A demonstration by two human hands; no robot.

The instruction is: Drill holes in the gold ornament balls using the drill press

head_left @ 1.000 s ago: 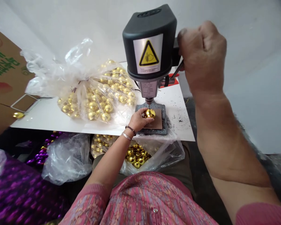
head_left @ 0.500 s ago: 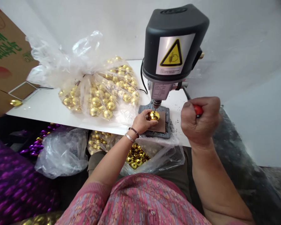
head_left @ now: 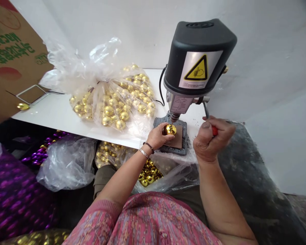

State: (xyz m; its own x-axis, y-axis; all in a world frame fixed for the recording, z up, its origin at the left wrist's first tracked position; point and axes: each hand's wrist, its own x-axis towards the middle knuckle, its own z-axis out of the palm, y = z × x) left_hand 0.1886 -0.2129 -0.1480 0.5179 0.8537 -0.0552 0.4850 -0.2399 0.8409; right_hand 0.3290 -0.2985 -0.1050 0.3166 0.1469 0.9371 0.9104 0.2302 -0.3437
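Note:
A shiny gold ball (head_left: 171, 129) is held in my left hand (head_left: 158, 136), thumb and fingers closed around its side. It sits on a brown board (head_left: 177, 139) on the grey base (head_left: 185, 127) of a drill press (head_left: 200, 58). Directly above the ball is the drill chuck (head_left: 175, 117); whether the bit is inside the ball I cannot tell. My right hand (head_left: 212, 139) is wrapped around the red-knobbed feed lever (head_left: 214, 131) at the machine's right side.
A tied clear bag of gold balls (head_left: 114, 109) lies on the white table (head_left: 48, 109). Below the table edge, another bag (head_left: 178, 178) has gold balls in it. A cardboard box (head_left: 15, 64) stands left, purple foil-like material (head_left: 17, 194) lower left. Dark shavings litter the drill base.
The view has shifted, so the table and machine appear lower and further right. My right hand has swung the lever slightly toward me. My left hand still holds the ball under the chuck.

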